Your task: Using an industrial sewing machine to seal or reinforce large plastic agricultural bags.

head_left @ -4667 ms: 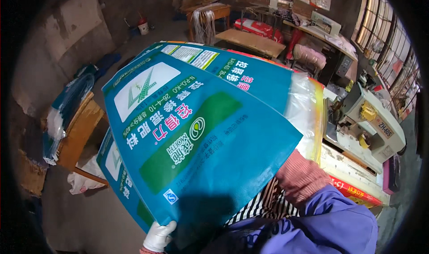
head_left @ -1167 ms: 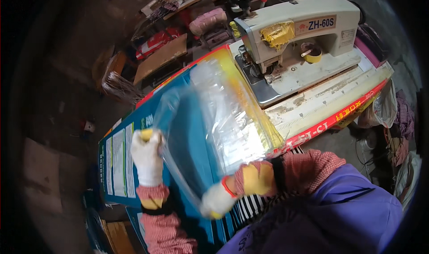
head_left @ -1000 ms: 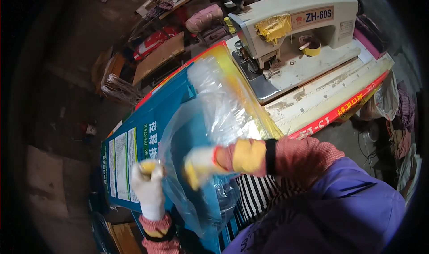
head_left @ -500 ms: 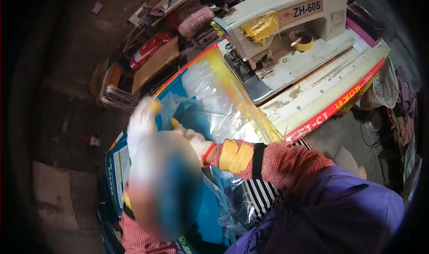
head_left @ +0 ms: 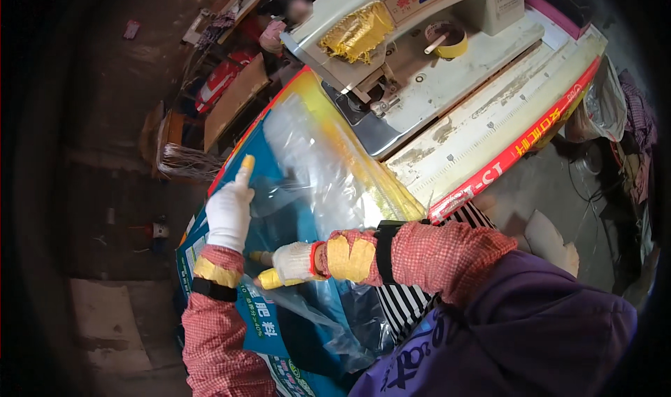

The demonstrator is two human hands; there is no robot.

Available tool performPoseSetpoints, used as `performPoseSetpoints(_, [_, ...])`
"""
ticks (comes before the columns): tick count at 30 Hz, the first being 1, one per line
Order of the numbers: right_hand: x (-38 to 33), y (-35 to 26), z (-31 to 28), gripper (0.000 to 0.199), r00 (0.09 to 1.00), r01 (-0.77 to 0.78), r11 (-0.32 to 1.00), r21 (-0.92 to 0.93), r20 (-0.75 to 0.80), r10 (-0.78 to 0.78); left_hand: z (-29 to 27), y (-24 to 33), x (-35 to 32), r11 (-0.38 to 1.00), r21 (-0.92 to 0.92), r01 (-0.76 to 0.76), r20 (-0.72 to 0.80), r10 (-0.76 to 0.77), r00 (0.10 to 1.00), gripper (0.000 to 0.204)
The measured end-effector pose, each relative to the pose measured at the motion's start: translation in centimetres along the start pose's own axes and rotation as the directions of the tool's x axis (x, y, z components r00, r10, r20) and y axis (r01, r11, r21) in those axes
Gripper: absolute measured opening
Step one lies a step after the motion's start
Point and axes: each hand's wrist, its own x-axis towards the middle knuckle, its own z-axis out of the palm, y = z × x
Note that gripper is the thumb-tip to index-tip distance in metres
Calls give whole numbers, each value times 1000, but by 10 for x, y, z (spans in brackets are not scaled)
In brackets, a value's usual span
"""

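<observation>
Clear, thin plastic film: spread low and creased (head_left: 297, 300) over the teal printed sack (head_left: 251, 327), between the two hands and below the right one; its loose edge is bunched near the black-and-white striped cloth (head_left: 405, 309).
Left hand: gloved in white (head_left: 229, 212), placed at the film's left side over the sack; its yellow-tipped index finger is stretched up the picture. Whether anything is pinched by the other fingers cannot be told.
Right hand: gloved in white with a red cuff (head_left: 290, 263), turned leftward over the film; the yellow-tipped fingers are parted, and nothing is seen gripped between them — contact with the film beneath cannot be judged.
Film bundle: shiny, clear plastic (head_left: 314, 159), laid beyond the right hand and bordered by a yellow sheet (head_left: 381, 187).
Sewing machine: pale grey metal (head_left: 405, 21), stood on the white, worn worktable (head_left: 447, 149), with a yellow woven patch (head_left: 358, 33) fixed to its head and a yellow tape roll (head_left: 454, 47) set under its arm.
Change: about a second ago the film is seen raised in a rounded loop between the hands; now it is seen lowered. Half a second ago the hands are seen close together — now the right is set nearer the body, and the left finger is extended.
</observation>
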Motion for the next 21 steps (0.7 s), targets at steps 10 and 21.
performPoseSetpoints(10, [9,65,157,49,824,-458,85,-885,-387,414,-115,-25,86,616,778,124,-357,271,894,12])
performPoseSetpoints(21, [-168,56,-9,17,786,-97,950,-297,-609,-110,-145,11,88,909,327,259,-167,-214,962,34])
